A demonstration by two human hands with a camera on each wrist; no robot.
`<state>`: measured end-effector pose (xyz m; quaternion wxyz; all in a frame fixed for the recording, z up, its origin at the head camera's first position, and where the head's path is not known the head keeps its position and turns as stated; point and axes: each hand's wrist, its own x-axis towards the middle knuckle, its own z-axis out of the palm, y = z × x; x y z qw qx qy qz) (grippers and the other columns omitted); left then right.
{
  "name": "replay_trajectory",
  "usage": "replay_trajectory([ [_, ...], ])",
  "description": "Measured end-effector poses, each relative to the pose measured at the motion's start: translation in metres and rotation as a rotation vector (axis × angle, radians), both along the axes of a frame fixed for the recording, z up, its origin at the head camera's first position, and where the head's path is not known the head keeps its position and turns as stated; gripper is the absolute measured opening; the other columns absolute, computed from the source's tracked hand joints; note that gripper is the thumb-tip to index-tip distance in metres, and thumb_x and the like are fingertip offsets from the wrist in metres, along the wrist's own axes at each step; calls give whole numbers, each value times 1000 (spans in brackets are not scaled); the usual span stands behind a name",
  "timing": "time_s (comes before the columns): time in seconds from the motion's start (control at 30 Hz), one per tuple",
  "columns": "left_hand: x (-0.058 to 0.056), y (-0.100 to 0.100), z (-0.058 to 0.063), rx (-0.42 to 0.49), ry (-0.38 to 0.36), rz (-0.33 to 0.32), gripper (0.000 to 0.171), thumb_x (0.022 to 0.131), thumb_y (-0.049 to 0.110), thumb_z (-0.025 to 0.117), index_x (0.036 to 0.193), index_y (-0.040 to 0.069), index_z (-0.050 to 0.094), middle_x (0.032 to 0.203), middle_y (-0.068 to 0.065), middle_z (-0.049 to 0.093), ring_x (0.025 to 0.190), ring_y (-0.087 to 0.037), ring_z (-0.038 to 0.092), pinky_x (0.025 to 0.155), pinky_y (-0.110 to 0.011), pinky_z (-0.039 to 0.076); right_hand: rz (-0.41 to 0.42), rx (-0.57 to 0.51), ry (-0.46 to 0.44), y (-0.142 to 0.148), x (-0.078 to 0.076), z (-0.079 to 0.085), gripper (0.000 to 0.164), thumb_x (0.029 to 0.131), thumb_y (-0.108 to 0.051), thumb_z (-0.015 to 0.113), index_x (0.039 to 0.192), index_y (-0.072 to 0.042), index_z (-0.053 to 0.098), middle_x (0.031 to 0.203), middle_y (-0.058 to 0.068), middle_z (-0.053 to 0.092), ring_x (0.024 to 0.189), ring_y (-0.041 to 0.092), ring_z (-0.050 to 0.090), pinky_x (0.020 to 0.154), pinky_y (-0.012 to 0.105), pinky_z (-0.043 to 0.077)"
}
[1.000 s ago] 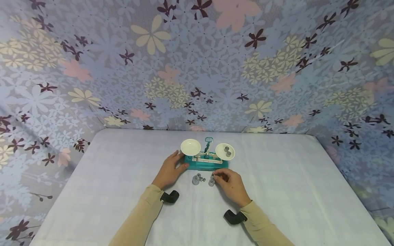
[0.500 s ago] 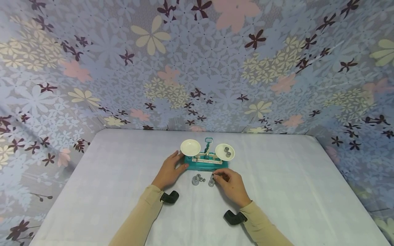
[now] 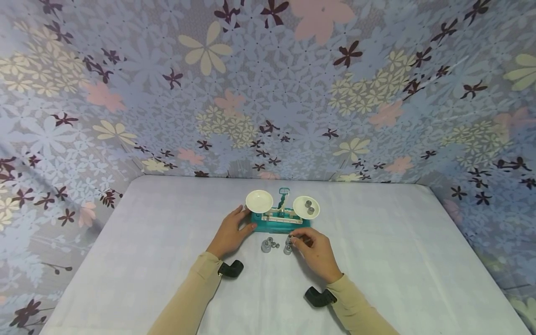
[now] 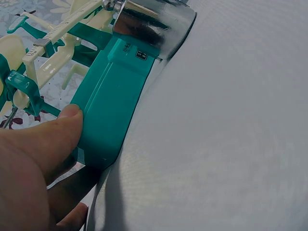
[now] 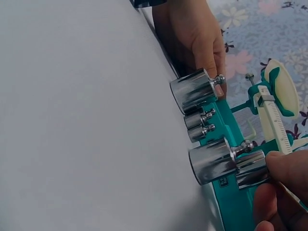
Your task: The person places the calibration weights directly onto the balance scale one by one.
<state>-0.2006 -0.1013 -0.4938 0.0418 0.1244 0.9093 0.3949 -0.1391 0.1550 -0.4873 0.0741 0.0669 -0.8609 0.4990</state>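
Left hand [image 3: 229,234] grips the teal pan balance [image 3: 281,227]; in front, the right hand [image 3: 314,251] pinches a chrome weight [image 5: 252,170], seemingly by its hidden knob: best lifted straight up, clear of the larger weight [image 5: 211,161] beside it

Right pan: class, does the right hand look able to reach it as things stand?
Probably yes: the right hand is close to the right pan, on its near side, and nothing visible blocks the way. It pinches a weight, though, and two others sit in the pan.
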Motion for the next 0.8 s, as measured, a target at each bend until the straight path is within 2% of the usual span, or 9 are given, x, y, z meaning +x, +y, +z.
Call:
replay_trajectory([
  [0.8, 1, -1, 2, 22, 1, -7, 60, 99, 34, 63, 148, 3, 48, 158, -23, 35, 145, -43, 32, 118, -60, 26, 63, -36, 111, -6, 2, 15, 12, 91, -7, 74, 102, -13, 75, 92, -3, 68, 76, 12, 61, 64, 24, 54],
])
